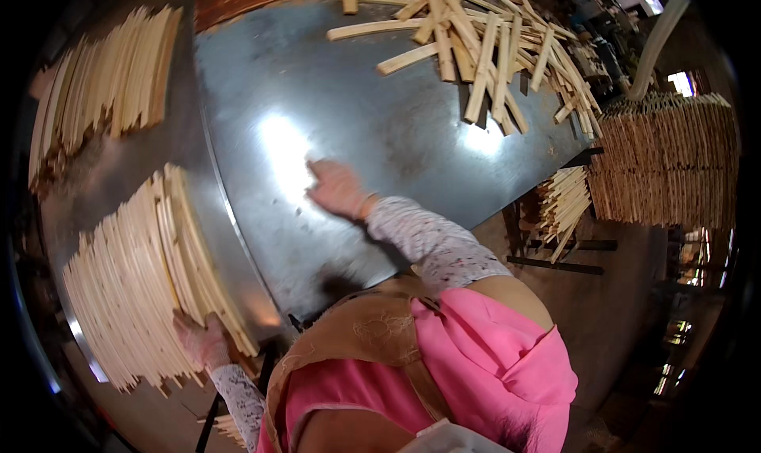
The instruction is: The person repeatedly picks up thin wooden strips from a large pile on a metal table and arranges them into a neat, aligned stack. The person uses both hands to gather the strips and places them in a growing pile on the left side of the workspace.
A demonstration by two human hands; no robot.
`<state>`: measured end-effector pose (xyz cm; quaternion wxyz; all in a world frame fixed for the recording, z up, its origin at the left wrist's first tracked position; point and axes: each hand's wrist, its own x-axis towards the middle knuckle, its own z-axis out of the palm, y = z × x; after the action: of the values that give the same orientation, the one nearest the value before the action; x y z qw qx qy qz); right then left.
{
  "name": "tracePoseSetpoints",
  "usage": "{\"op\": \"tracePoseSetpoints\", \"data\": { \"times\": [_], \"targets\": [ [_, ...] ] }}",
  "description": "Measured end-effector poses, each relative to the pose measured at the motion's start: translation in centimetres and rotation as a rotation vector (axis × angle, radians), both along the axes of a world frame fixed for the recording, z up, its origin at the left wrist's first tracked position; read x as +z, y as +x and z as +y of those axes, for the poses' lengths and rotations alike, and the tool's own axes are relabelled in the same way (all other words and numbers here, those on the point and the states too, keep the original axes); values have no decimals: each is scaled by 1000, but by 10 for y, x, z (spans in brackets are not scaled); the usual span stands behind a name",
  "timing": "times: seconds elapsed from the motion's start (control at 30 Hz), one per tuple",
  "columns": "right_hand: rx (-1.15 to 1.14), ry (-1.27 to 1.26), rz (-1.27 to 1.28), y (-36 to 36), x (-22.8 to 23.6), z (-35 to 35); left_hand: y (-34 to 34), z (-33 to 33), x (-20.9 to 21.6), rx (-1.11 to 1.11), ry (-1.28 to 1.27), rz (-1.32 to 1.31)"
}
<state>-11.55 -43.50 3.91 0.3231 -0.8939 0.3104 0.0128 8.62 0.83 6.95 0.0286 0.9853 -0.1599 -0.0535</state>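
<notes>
My left hand (203,340) is at the near end of a wide row of pale wooden strips (131,286) at the lower left. Its thumb and fingers straddle a few strip ends. My right hand (336,188) is above the grey metal tabletop (333,104), beside a bright glare patch. Its fingers reach leftward, slightly bent and a little blurred, with nothing seen in them. Farther off, a loose heap of wooden strips (483,53) lies crisscrossed over the back right of the tabletop.
Another row of strips (111,76) lies at the far left. Beyond the tabletop's right edge stand a tall stack of wood pieces (664,164) and a smaller bundle of strips (564,207) on a dark metal frame (559,265). Reddish-brown boards (246,0) line the back edge.
</notes>
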Motion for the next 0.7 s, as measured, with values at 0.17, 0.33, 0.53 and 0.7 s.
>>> {"op": "tracePoseSetpoints", "data": {
  "times": [0.17,0.33,0.53,0.7],
  "targets": [
    [-792,-719,111,-205,-24,-261,-72,-134,-11,70,-761,184],
    [-1011,-429,104,-295,-73,-343,-190,-391,-52,-298,-835,552],
    [-275,-175,-10,-352,-58,-333,-312,-668,-65,-324,-730,1756],
    [-893,-399,64,-385,-21,-432,-354,-703,-56,-300,-623,1758]
  ]
}}
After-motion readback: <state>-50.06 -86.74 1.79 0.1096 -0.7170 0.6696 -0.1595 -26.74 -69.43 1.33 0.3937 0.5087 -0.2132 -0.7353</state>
